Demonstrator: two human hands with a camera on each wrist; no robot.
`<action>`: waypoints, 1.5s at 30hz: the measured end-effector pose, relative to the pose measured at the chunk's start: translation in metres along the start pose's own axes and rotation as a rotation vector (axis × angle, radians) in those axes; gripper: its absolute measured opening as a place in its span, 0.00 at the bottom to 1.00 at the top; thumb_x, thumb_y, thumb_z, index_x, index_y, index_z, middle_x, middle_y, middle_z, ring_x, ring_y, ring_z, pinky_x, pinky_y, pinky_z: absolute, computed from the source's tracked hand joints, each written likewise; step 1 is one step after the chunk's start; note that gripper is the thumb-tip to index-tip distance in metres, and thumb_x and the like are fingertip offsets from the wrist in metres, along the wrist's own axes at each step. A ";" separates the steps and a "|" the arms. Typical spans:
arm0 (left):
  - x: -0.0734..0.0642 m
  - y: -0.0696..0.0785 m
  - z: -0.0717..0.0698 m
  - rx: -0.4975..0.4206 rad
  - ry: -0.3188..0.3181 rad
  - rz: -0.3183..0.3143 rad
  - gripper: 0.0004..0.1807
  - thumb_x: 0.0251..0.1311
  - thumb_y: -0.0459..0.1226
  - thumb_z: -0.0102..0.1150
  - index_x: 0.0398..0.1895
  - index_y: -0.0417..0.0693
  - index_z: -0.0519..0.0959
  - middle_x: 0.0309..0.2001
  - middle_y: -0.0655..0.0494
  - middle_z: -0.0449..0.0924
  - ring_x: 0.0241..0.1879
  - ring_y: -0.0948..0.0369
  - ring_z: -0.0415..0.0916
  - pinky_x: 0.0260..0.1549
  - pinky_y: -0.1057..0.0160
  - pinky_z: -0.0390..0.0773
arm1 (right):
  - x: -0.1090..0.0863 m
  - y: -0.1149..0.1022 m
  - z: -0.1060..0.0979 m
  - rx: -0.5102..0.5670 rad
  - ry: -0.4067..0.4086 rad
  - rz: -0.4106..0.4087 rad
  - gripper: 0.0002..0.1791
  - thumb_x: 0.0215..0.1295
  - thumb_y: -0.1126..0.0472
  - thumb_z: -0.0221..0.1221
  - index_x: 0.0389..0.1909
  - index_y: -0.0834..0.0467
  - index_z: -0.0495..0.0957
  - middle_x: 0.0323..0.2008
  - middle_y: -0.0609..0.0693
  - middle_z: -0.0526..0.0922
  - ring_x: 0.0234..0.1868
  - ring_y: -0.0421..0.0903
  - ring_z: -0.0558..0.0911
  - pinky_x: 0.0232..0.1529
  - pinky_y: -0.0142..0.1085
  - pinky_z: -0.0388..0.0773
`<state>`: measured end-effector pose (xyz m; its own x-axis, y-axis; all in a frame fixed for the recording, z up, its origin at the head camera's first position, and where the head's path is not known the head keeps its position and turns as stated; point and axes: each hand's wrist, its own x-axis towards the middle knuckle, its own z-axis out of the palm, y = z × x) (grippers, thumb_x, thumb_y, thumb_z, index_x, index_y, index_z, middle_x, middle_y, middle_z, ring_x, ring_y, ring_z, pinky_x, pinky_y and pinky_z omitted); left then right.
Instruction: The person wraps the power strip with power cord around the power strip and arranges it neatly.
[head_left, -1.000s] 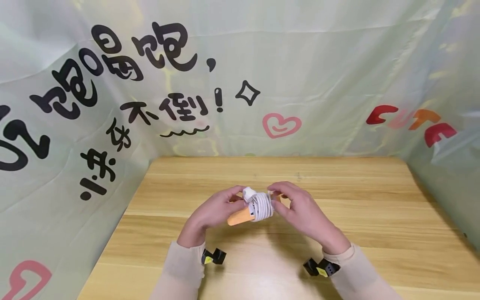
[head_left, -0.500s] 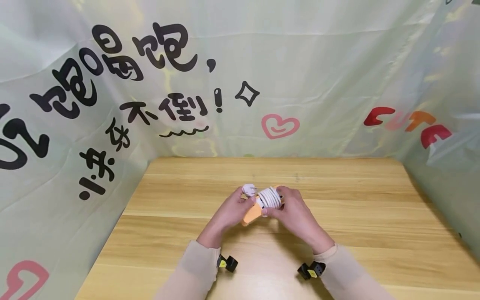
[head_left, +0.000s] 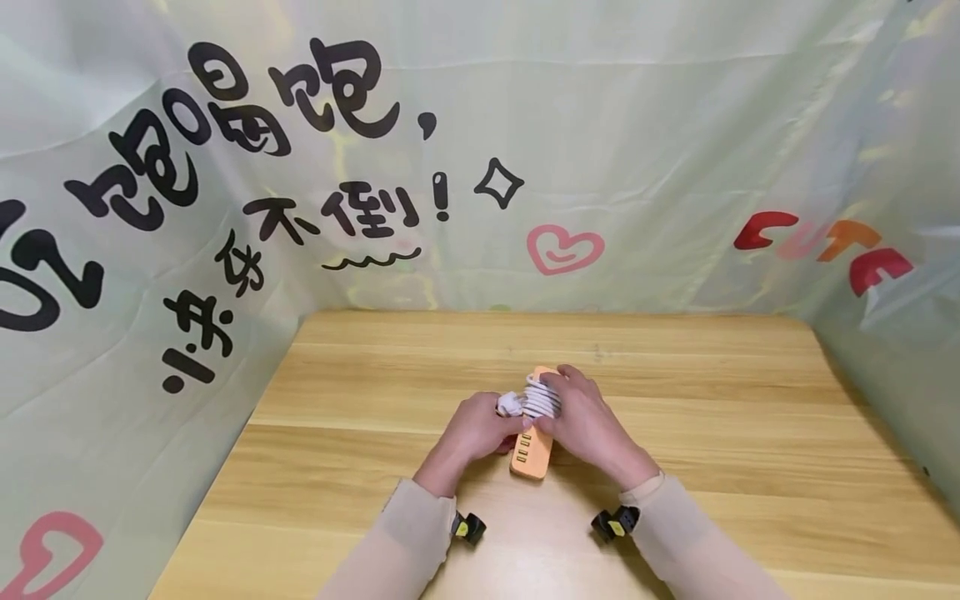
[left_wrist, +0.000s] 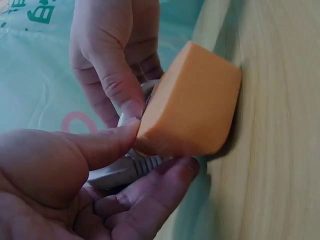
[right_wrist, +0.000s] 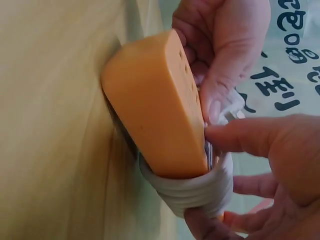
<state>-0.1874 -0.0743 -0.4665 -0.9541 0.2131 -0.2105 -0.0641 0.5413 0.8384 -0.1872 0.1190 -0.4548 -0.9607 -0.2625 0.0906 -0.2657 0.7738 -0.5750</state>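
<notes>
An orange power strip (head_left: 532, 458) with a row of USB ports points lengthwise toward me, close over the table. Several turns of its white cord (head_left: 542, 400) wrap the middle. My right hand (head_left: 592, 421) grips the strip and the coil from the right, thumb on the ported face and a finger against the cord (right_wrist: 192, 192). From the left, my left hand (head_left: 474, 432) pinches the strip, its thumb meeting the right thumb at the edge. The white plug (left_wrist: 112, 172) lies between the left thumb and fingers, its prongs toward the coil in the head view.
A wooden table (head_left: 360, 367) spreads under both hands. Printed cloth (head_left: 637, 150) with black lettering and a pink heart hangs along the back and both sides. Small black cameras (head_left: 469, 528) sit at the wrists.
The power strip has turned from lying crosswise to lengthwise, and its USB ports now face up. The plug has come down beside the coil. Both hands have shifted their grip.
</notes>
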 end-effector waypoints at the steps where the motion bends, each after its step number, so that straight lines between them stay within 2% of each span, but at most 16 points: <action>1: 0.001 -0.001 0.001 -0.022 -0.005 -0.020 0.12 0.65 0.43 0.73 0.37 0.44 0.84 0.28 0.52 0.86 0.24 0.58 0.84 0.25 0.63 0.82 | 0.002 0.001 0.000 -0.004 -0.009 -0.004 0.38 0.62 0.61 0.72 0.72 0.63 0.72 0.74 0.73 0.65 0.71 0.75 0.69 0.66 0.67 0.72; 4: 0.003 -0.002 0.002 -0.056 -0.009 -0.056 0.13 0.65 0.45 0.73 0.34 0.45 0.83 0.25 0.49 0.86 0.22 0.59 0.82 0.22 0.64 0.81 | 0.008 0.004 0.002 0.007 -0.027 -0.007 0.37 0.64 0.62 0.69 0.74 0.64 0.70 0.76 0.73 0.64 0.73 0.75 0.67 0.68 0.67 0.69; 7: 0.005 -0.004 0.004 -0.092 -0.023 -0.076 0.15 0.67 0.47 0.72 0.36 0.45 0.83 0.24 0.47 0.85 0.19 0.60 0.79 0.21 0.64 0.79 | 0.010 0.007 0.004 0.034 -0.031 -0.009 0.36 0.67 0.61 0.66 0.74 0.65 0.69 0.77 0.72 0.63 0.75 0.73 0.67 0.70 0.66 0.68; 10: 0.005 -0.005 0.004 -0.135 -0.012 -0.105 0.25 0.66 0.49 0.73 0.50 0.36 0.78 0.25 0.45 0.85 0.19 0.60 0.79 0.21 0.63 0.81 | 0.009 0.010 0.004 0.048 -0.021 -0.015 0.35 0.69 0.60 0.65 0.74 0.65 0.69 0.77 0.71 0.63 0.75 0.72 0.67 0.70 0.65 0.68; 13: 0.005 -0.007 0.004 -0.152 0.009 -0.133 0.43 0.63 0.51 0.74 0.66 0.28 0.65 0.27 0.44 0.85 0.19 0.59 0.82 0.23 0.61 0.83 | 0.007 0.012 0.005 0.056 -0.007 -0.021 0.34 0.69 0.59 0.66 0.74 0.65 0.70 0.76 0.71 0.64 0.75 0.71 0.67 0.71 0.65 0.68; 15: 0.006 -0.007 0.004 -0.150 0.016 -0.152 0.52 0.63 0.53 0.74 0.73 0.27 0.56 0.28 0.45 0.85 0.20 0.58 0.83 0.24 0.60 0.84 | 0.006 0.014 0.005 0.061 -0.002 -0.026 0.34 0.69 0.59 0.66 0.73 0.66 0.70 0.76 0.71 0.65 0.75 0.71 0.68 0.71 0.65 0.68; 18: 0.007 -0.007 0.004 -0.165 0.016 -0.156 0.54 0.64 0.53 0.73 0.75 0.27 0.53 0.30 0.45 0.85 0.21 0.58 0.83 0.24 0.60 0.85 | 0.005 0.016 0.004 0.068 -0.003 -0.022 0.35 0.69 0.57 0.67 0.73 0.66 0.70 0.75 0.71 0.67 0.75 0.71 0.68 0.72 0.65 0.67; 24: 0.008 -0.007 0.004 -0.196 0.009 -0.141 0.51 0.68 0.53 0.70 0.75 0.28 0.53 0.30 0.43 0.85 0.20 0.58 0.83 0.22 0.59 0.85 | 0.005 0.017 0.004 0.081 -0.011 -0.009 0.38 0.70 0.54 0.67 0.75 0.67 0.68 0.75 0.71 0.66 0.75 0.71 0.68 0.72 0.65 0.66; 31: 0.007 -0.005 0.004 -0.168 0.027 -0.145 0.55 0.71 0.56 0.64 0.81 0.30 0.44 0.23 0.46 0.83 0.17 0.57 0.81 0.21 0.58 0.84 | 0.005 0.018 0.004 0.082 0.014 -0.026 0.38 0.70 0.53 0.68 0.73 0.69 0.69 0.73 0.72 0.68 0.74 0.71 0.68 0.73 0.65 0.65; 36: 0.007 -0.003 0.000 -0.084 0.058 -0.147 0.56 0.72 0.56 0.62 0.83 0.33 0.41 0.21 0.48 0.82 0.15 0.56 0.79 0.19 0.58 0.80 | 0.004 0.020 0.003 0.078 0.031 -0.028 0.37 0.70 0.54 0.68 0.72 0.68 0.70 0.73 0.71 0.69 0.74 0.71 0.69 0.73 0.66 0.64; 39: 0.006 -0.002 -0.002 -0.007 0.087 -0.161 0.56 0.73 0.57 0.61 0.84 0.34 0.41 0.22 0.46 0.83 0.17 0.53 0.80 0.22 0.57 0.78 | 0.002 0.020 0.002 0.082 0.032 -0.024 0.36 0.71 0.53 0.67 0.72 0.68 0.70 0.73 0.71 0.69 0.74 0.71 0.69 0.73 0.66 0.64; 43: 0.000 -0.001 -0.006 0.136 0.148 -0.157 0.52 0.73 0.56 0.60 0.83 0.35 0.46 0.33 0.39 0.85 0.27 0.50 0.80 0.29 0.54 0.77 | -0.002 0.020 0.000 0.075 0.025 -0.011 0.36 0.72 0.51 0.66 0.73 0.67 0.70 0.74 0.70 0.68 0.75 0.71 0.67 0.74 0.66 0.62; 45: -0.005 -0.001 -0.009 0.224 0.172 -0.128 0.49 0.73 0.54 0.60 0.82 0.35 0.50 0.39 0.38 0.84 0.31 0.51 0.78 0.31 0.53 0.77 | -0.005 0.021 -0.002 0.064 0.032 -0.003 0.37 0.72 0.50 0.66 0.74 0.66 0.69 0.75 0.69 0.68 0.75 0.70 0.67 0.74 0.65 0.62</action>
<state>-0.1855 -0.0830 -0.4623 -0.9792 0.0014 -0.2027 -0.1387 0.7248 0.6748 -0.1878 0.1378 -0.4660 -0.9622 -0.2454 0.1183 -0.2642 0.7344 -0.6252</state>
